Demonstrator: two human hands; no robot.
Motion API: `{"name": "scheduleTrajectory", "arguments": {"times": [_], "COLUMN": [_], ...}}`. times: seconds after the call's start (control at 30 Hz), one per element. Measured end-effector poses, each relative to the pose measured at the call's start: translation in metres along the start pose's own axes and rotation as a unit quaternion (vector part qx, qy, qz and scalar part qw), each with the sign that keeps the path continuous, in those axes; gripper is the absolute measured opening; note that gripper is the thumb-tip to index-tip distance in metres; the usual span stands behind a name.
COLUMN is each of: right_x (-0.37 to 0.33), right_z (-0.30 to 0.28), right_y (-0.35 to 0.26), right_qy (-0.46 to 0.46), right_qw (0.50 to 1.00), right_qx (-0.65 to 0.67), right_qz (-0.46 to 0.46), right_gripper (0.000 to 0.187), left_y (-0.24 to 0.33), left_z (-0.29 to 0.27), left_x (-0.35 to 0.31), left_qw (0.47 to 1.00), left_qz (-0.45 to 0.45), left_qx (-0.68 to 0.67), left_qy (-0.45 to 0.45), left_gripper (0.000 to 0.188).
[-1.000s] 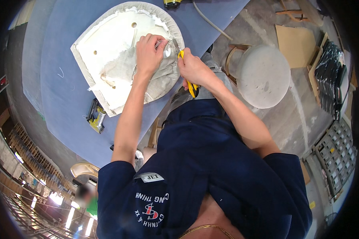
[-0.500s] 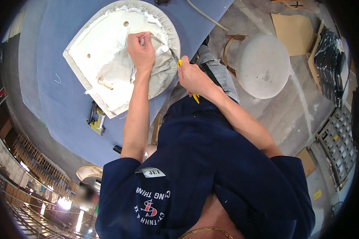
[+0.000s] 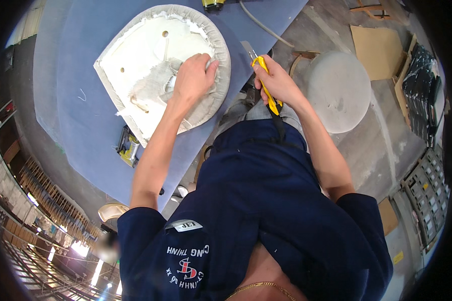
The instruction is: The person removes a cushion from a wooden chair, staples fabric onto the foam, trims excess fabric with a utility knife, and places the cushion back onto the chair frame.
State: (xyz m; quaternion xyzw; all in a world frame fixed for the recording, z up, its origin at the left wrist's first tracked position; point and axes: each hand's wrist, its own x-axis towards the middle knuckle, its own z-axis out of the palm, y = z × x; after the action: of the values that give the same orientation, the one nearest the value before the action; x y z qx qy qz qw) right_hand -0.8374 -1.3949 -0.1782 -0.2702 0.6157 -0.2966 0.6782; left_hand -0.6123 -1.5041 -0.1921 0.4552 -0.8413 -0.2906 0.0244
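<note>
A broad blue table [image 3: 80, 135] was occupied, in its upper part, by a seat cushion [image 3: 150, 55], its underside seemingly turned up, straight-edged at the left and rounded at the right. Its pale base was framed by a gathered grey fabric rim [image 3: 221, 65], and a patch of rumpled grey cloth [image 3: 150, 83] was exposed near the middle. To the right, well apart from the cushion, a round pale seat [image 3: 339, 93] was placed beyond the table edge. Just beside the cushion's near side, a yellow-green power tool [image 3: 129, 146] was laid on the table.

The left hand [image 3: 196, 75] was placed over the cushion's right part, its fingers curled; whether anything small was pinched in them could not be told. In the right hand [image 3: 277, 80] a yellow-handled cutter [image 3: 269, 95] was gripped, its tips pointed away from the body and held apart from the cushion.

Trimming along the rim was judged to be in hand, with no cut being made. For another, the cutter would need to be brought to the loose material, clear of the left fingers.
</note>
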Motion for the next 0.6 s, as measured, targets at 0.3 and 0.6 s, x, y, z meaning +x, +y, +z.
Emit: {"name": "scheduleTrajectory", "arguments": {"times": [0.3, 0.6], "right_x": [0.064, 0.094], "right_z": [0.004, 0.022], "right_y": [-0.084, -0.085], "right_qy": [0.118, 0.085], "right_qw": [0.973, 0.919], "right_qx": [-0.153, -0.359], "right_qz": [-0.127, -0.139], "right_gripper": [0.034, 0.030], "left_y": [-0.045, -0.062], "left_z": [-0.034, -0.006], "left_x": [0.109, 0.101], "left_qw": [0.984, 0.961], "left_qz": [0.039, 0.121], "left_qx": [0.019, -0.009], "left_qy": [0.172, 0.250], "left_gripper": [0.038, 0.021]}}
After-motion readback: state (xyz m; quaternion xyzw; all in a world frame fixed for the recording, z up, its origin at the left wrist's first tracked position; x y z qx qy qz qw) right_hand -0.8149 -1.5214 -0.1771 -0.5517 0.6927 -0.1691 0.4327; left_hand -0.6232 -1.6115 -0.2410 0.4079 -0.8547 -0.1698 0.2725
